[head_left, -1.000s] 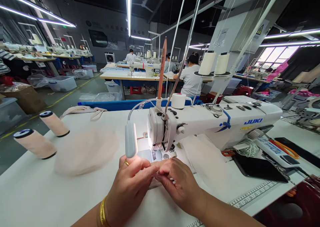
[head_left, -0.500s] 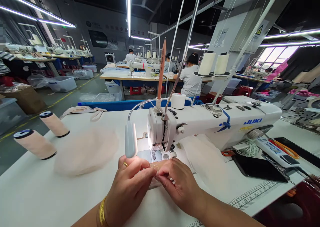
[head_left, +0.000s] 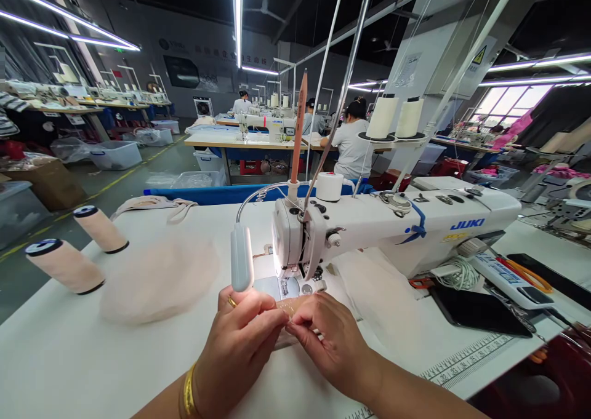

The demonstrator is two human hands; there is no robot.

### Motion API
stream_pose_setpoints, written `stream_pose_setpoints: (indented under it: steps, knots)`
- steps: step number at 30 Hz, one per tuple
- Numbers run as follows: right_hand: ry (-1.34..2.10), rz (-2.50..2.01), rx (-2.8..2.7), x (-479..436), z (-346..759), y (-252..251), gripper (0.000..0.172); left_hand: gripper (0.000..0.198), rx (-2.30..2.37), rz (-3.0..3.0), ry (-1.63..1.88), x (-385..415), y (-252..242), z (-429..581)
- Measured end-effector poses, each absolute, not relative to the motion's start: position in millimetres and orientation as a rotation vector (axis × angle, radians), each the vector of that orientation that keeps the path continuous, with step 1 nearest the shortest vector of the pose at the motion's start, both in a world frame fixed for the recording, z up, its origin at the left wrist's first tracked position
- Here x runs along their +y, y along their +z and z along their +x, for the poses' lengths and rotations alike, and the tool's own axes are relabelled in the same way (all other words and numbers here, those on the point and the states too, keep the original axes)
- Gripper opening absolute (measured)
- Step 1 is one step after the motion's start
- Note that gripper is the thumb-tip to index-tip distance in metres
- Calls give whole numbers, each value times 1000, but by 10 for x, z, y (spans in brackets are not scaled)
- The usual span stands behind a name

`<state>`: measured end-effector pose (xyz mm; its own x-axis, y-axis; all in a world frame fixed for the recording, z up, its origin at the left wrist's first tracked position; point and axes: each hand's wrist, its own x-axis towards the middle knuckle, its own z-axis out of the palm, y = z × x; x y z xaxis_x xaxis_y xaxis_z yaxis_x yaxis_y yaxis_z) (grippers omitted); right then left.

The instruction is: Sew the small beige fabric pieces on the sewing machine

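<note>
Clamping a beige strip [head_left: 288, 306] between them, left hand [head_left: 240, 342] and right hand [head_left: 333, 340] grips touch.

Two hands [head_left: 240, 345] [head_left: 335, 339], one fabric strip [head_left: 289, 306], two pink spools [head_left: 64, 264] [head_left: 100, 228]

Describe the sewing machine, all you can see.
The sewing machine is white, looks like painted metal, with blue JUKI lettering and a blue ribbon tied around its arm. It stands upright on the white table. A pencil and a white spool stand on top. The left hand and right hand pinch a beige strip before its needle.
</note>
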<state>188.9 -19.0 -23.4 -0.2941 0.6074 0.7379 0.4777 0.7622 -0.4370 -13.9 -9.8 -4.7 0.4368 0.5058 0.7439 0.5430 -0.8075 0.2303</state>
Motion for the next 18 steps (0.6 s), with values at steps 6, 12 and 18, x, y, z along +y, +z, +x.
stream_pose_setpoints:
  steps: [6, 12, 18]
  knots:
    - [156, -804, -1948, -187, 1888, -215, 23, 25, -959, -2626, -1353, -97, -51, -139]
    - [152, -797, -1927, -187, 1874, -222, 24, 26, -941, -2616, -1379, -94, -41, -131]
    - [170, -795, -1913, -185, 1860, -219, 25, 26, -931, -2606, -1423, -97, -20, -117]
